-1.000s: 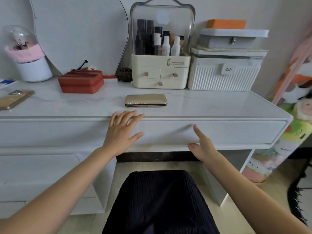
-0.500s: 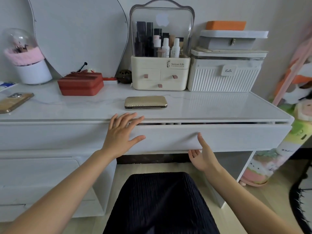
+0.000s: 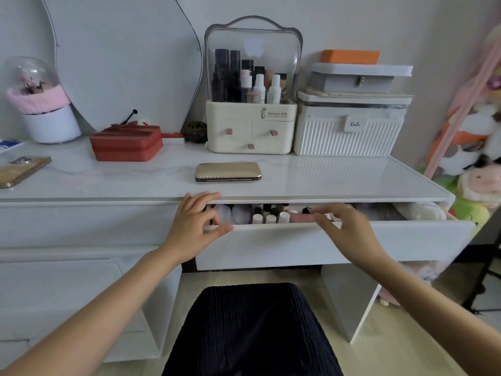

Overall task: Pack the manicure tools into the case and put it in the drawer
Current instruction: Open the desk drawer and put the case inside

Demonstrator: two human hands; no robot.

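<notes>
The gold manicure case lies closed on the white desk top, near its front edge. Below it the wide drawer stands pulled out a little, showing small bottles and a pink tube inside. My left hand is at the drawer's left end, fingers stretched toward the desk edge and thumb along the top rim of the drawer front. My right hand, blurred, reaches over the rim near the middle with fingers spread. Neither hand touches the case.
Behind the case stand a cream cosmetics organizer and a white ribbed box with boxes stacked on it. A red box, a phone and a pink-trimmed holder sit at the left. Plush toys crowd the right side.
The drawer has slid out from nearly closed to partly open. My right hand rose from under the drawer front to its top rim; my left hand shifted down onto the rim.
</notes>
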